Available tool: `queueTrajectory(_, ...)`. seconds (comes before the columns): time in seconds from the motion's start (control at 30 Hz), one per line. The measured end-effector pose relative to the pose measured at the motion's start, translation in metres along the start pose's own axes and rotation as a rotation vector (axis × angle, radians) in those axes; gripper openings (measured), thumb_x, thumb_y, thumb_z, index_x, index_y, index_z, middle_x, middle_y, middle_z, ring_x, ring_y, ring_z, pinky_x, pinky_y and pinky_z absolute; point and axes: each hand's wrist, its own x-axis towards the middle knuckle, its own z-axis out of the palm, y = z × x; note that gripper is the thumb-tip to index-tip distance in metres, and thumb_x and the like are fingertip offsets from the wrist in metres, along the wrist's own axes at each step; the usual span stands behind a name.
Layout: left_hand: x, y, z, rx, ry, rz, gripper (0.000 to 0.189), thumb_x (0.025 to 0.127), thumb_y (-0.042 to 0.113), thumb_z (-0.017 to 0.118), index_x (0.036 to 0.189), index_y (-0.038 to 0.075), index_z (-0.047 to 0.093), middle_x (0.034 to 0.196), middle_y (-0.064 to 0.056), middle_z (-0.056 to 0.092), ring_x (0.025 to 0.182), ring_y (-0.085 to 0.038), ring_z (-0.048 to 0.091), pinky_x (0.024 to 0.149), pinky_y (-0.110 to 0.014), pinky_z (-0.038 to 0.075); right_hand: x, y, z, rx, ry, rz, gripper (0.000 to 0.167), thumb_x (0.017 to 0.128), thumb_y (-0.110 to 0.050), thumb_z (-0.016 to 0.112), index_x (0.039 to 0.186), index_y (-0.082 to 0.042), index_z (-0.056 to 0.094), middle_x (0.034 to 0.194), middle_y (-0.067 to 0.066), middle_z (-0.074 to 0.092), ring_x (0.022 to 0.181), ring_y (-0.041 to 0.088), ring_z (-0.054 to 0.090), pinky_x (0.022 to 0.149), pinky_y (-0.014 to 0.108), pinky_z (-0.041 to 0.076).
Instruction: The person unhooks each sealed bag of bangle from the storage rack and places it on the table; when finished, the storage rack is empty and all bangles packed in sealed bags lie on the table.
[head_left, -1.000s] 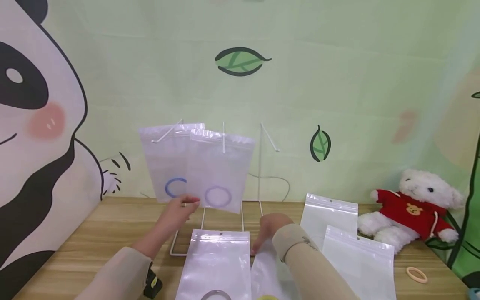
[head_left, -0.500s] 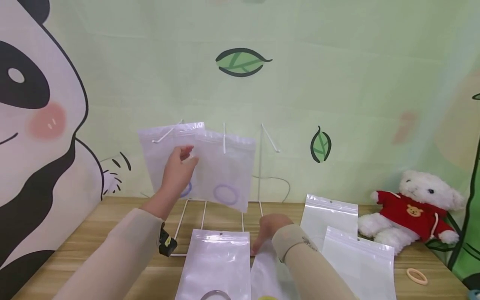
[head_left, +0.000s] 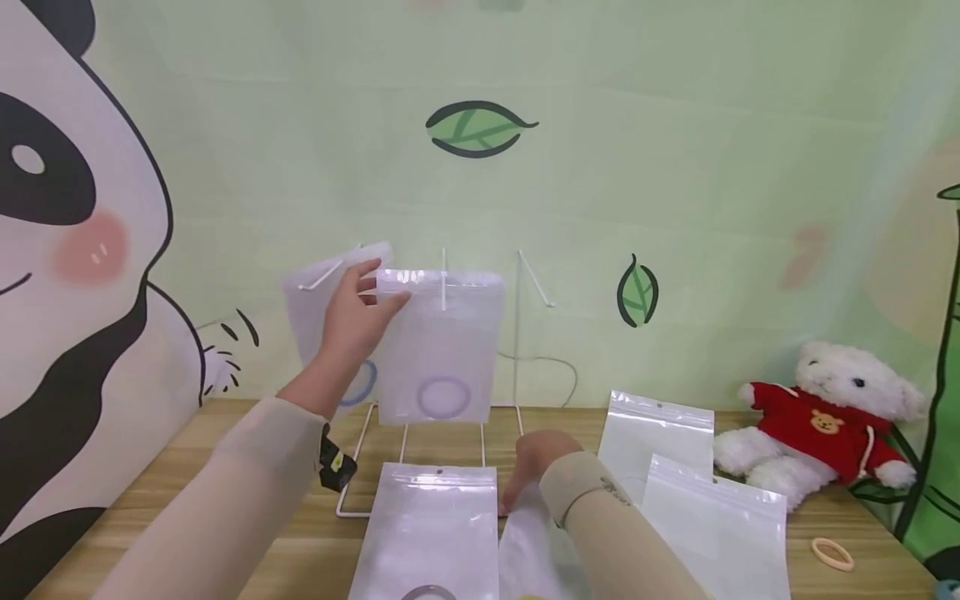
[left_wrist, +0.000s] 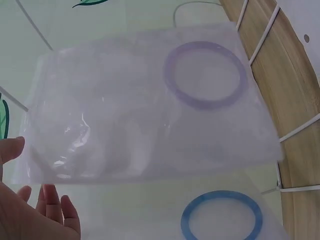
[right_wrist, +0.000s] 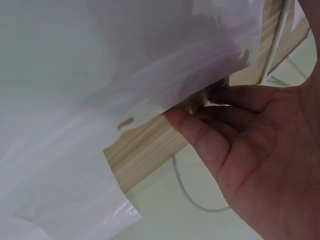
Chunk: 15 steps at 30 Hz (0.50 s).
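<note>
Two translucent zip-lock bags hang from the white wire rack (head_left: 363, 450). The front zip-lock bag (head_left: 442, 342) shows a purple ring (head_left: 444, 379) inside and hangs on the middle hook. Partly behind my left hand (head_left: 354, 315) hangs the other zip-lock bag (head_left: 303, 308), with a blue ring (left_wrist: 222, 195) in it. My left hand has its fingers spread, its thumb at the purple-ring bag's upper left edge; firm contact cannot be told. Low on the table, my right hand (right_wrist: 260, 135) pinches the top edge of another zip-lock bag (right_wrist: 125, 65), largely hidden by the sleeve.
A zip-lock bag (head_left: 427, 533) with a grey ring lies before the rack. Two more, a rear bag (head_left: 660, 433) and a front bag (head_left: 720, 533), overlap at right. A white teddy bear (head_left: 825, 417) and a peach ring (head_left: 832, 553) are farther right. The rack's right hook (head_left: 536, 279) holds nothing.
My left hand has risen from the hanging bags' lower edges to their tops. The purple-ring bag swung and now hangs straighter; the blue-ring bag has turned. My right hand has stayed in place.
</note>
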Motion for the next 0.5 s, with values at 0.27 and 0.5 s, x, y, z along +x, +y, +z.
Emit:
queueTrajectory(0.27,-0.0032,-0.0042,-0.0007,0.069,-0.057,0.043,0.046,0.092,0.036,0.070,0.122,0.003,0.060,0.122,-0.016,0.061,0.107,-0.029,0.055,0.088,-0.040,0.049,0.0013,0.0000,0.0026,-0.013,0.009,-0.009,0.063,0.053,-0.051,0.093,0.096,-0.012,0.069,0.094,0.000,0.068,0.089,0.022,0.063,0.084,0.037,0.053)
queueTrajectory(0.5,-0.0070,-0.0016,-0.0022,0.058,-0.070,0.061,0.039,0.097,0.034,0.065,0.119,0.002,0.067,0.113,-0.016,0.068,0.091,-0.024,0.061,0.079,-0.033,0.052,0.0075,0.0030,0.0057,-0.003,0.004,0.014,0.062,0.053,-0.050,0.092,0.097,-0.012,0.069,0.095,0.000,0.068,0.090,0.022,0.063,0.084,0.038,0.053)
